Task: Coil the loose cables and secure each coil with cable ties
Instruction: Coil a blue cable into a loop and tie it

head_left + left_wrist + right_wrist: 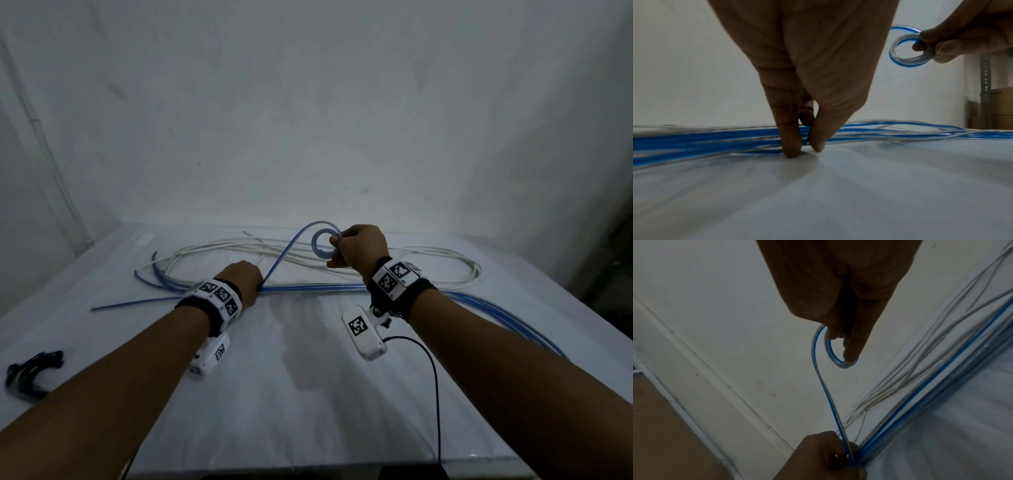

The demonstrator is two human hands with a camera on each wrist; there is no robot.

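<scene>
The right hand (362, 248) is raised above the far middle of the white counter (308, 394), its fingers (929, 36) curled round a small coil (323, 244) of blue cable, a tight ring of a few turns pinched at its right edge. From that ring a single strand rises in a short arc and runs down and to the left to the left hand (245, 279), which sits low on the counter, nearer and to the left of the right hand. In the left wrist view the left thumb and forefinger are brought close together, tips touching the counter surface, with the blue cable (318, 287) passing just behind them; the right wrist view shows this hand closed around the strand where it meets the rest of the cable.

The remaining blue cable lies loose on the counter in long runs, stretching from the far left across the middle and sweeping off toward the near right. Behind it, toward the wall (308, 102), a white cable (455, 263) lies in wide flat loops, well apart from the raised coil. A bundle of black cable ties (32, 371) rests at the near left edge of the counter, well apart from both hands. A thin black wire (435, 394) hangs from the right wrist device toward the near edge.
</scene>
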